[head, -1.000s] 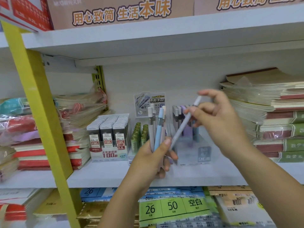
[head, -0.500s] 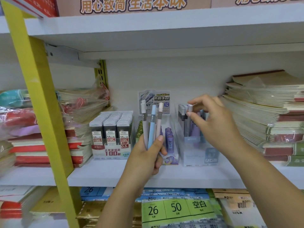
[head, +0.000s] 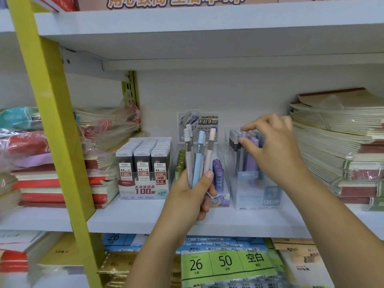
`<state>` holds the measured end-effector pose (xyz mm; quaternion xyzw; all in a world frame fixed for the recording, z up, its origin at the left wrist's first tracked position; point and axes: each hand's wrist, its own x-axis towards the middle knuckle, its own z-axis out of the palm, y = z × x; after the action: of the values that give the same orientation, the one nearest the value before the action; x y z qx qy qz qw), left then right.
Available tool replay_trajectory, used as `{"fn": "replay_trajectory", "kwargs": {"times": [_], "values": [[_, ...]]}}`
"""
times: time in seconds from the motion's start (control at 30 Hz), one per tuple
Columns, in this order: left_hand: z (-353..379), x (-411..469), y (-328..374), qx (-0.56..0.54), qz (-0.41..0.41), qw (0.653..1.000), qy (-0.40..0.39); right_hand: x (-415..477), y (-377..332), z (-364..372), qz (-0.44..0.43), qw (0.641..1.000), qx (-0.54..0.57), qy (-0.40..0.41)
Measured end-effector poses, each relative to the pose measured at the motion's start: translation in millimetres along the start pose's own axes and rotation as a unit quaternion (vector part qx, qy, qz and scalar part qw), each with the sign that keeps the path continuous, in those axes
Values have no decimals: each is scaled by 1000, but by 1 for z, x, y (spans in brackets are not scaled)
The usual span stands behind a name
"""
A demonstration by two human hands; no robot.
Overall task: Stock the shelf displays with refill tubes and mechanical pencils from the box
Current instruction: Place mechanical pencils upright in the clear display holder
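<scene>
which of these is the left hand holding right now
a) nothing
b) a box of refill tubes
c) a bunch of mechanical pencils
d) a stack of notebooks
C: the left hand grips a bunch of upright pastel grey, blue and pink mechanical pencils, while the right hand pinches the top of a grey mechanical pencil standing in the clear plastic display box.

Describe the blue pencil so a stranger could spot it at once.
Find the white middle shelf. In front of it the left hand grips upright pencils. The blue pencil is the only blue one, between a grey pencil and a beige pencil.
</scene>
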<state>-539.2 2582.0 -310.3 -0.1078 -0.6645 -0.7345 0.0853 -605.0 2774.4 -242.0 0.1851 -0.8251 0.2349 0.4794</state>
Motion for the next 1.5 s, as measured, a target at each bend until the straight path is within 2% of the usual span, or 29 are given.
{"fn": "replay_trajectory", "kwargs": {"times": [0.2,0.27,0.37,0.43,0.5,0.6,0.7,0.83,0.93,1.13,1.33,1.5], "values": [[5,-4,3,2,-13,1000,-17,-4,1,-3,46,995,-20,-85],[7,-5,5,-13,-17,1000,-22,-6,-5,-9,31,998,1,-62],[8,-6,9,-28,-14,999,-42,-14,-22,-22,25,995,91,17],[11,-8,11,-37,-4,997,-61,-18,-37,-30,78,970,227,-25],[15,-8,11,-40,6,996,-80,-21,-48,-35,120,921,356,-99],[20,-10,11,-33,19,994,-98,-24,-51,-38,135,898,399,-128],[23,-10,10,-32,29,996,-76,-23,-45,-45,155,890,420,-85],[23,-7,8,-24,29,999,-40,-11,-30,-63,146,873,462,51],[22,-6,7,-30,27,999,-16,-4,-13,-76,102,904,403,103],[25,-4,6,-32,2,999,-7,-12,8,-63,70,976,204,20],[25,-3,5,-19,-16,1000,-13,-23,14,-40,56,988,136,-47],[26,-4,6,-24,-13,999,-19,-23,14,-37,49,991,124,-21]]}}
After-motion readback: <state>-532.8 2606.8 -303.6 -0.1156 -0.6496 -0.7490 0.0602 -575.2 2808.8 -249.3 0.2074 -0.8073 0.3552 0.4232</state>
